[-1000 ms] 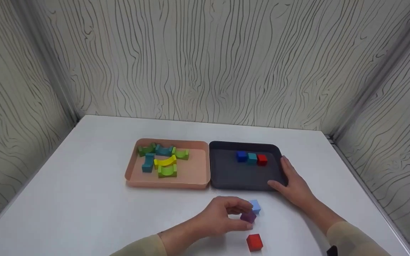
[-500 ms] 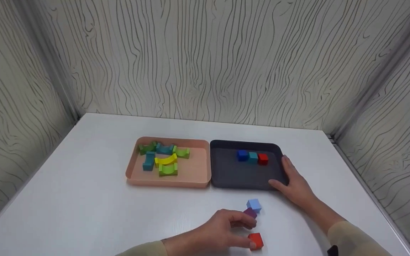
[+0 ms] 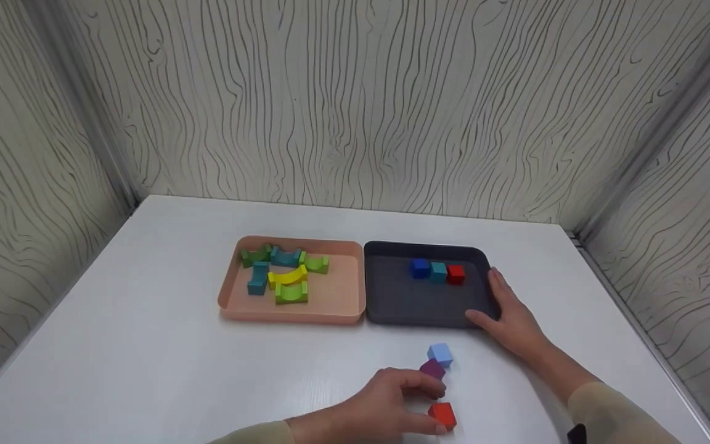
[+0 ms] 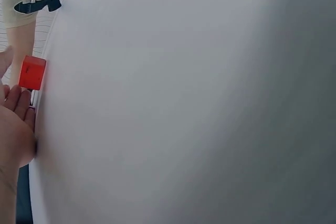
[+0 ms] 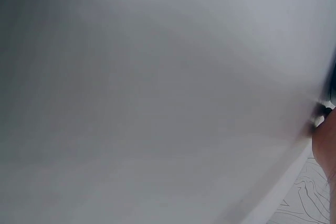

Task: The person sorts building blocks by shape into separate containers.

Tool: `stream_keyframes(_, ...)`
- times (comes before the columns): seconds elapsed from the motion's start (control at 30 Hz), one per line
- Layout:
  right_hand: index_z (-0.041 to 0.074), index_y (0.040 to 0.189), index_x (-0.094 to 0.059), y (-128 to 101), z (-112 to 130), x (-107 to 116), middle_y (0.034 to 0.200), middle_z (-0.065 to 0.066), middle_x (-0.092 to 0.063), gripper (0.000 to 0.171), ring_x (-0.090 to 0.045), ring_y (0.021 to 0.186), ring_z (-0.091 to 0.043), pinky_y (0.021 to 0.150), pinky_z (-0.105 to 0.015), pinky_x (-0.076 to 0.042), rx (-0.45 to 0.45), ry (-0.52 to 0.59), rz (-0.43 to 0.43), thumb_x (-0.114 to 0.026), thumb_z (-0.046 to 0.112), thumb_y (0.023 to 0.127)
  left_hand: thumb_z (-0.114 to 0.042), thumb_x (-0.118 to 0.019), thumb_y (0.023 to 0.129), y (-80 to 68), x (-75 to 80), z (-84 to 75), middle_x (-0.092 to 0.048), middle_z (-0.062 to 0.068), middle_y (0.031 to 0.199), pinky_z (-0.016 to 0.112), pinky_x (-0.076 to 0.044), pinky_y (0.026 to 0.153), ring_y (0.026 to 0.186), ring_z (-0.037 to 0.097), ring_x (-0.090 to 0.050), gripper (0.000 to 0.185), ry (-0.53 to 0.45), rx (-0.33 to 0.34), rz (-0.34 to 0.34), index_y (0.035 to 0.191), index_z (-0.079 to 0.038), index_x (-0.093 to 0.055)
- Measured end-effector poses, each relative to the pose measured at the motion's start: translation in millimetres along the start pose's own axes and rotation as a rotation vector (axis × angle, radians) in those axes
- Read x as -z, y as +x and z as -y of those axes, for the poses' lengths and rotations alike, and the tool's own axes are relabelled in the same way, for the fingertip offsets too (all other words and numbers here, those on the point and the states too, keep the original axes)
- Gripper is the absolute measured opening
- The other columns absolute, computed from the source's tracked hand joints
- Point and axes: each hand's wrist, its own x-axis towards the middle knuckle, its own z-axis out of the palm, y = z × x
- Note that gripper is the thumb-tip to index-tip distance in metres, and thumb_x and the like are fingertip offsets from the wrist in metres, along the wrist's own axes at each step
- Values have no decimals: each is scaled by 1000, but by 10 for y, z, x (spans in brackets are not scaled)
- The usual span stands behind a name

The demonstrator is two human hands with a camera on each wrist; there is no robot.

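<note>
**Left hand at red cube, right hand on black tray**

Left hand (image 3: 386, 407) low on the white surface (image 3: 145, 345), fingers curled, thumb and fingertips touching the red cube (image 3: 442, 415) at its right side; looks like a pinch, cube sits on the surface. Left wrist view: same red cube (image 4: 32, 73) just past the fingertips (image 4: 18, 100), rest of the frame is bare surface.

Purple cube (image 3: 432, 369) just beyond the left hand's fingers, light blue cube (image 3: 440, 354) touching or just beside it, further out. Both on the surface, between the two hands.

Right hand (image 3: 512, 320) lies with fingers straight along the right rim of the black tray (image 3: 392, 302), thumb at its near corner, gripping nothing. Inside the tray, left of that hand, a row of three cubes: blue (image 3: 419, 268), teal (image 3: 438, 272), red (image 3: 455, 274), side by side.

Pink tray (image 3: 336, 302) touches the black tray's left side, well apart from both hands, holding green, teal and yellow arch blocks (image 3: 286, 277). Right wrist view blurred, mostly surface.
</note>
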Motion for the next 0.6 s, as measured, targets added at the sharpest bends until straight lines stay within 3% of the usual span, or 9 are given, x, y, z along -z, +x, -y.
stream_keyframes(0.2, 5, 170, -9, 0, 1, 3, 177, -20, -7, 109, -12, 160, -47, 124, -67, -18, -9, 0, 13, -68, 62, 98, -15, -88, 89, -1, -14, 3, -74, -17, 107, 24, -50, 101, 102, 3, -65, 34, 2, 35, -8, 120, -22, -79)
stream_keyframes(0.6, 8, 171, -6, -2, -1, 11, 177, -19, -5, 112, -10, 160, -47, 124, -68, -16, -28, 10, 24, -66, 66, 97, -11, -88, 89, -1, -47, 23, -73, -19, 110, 22, -49, 102, 103, 0, -64, 37, 36, 22, -2, 122, -22, -79)
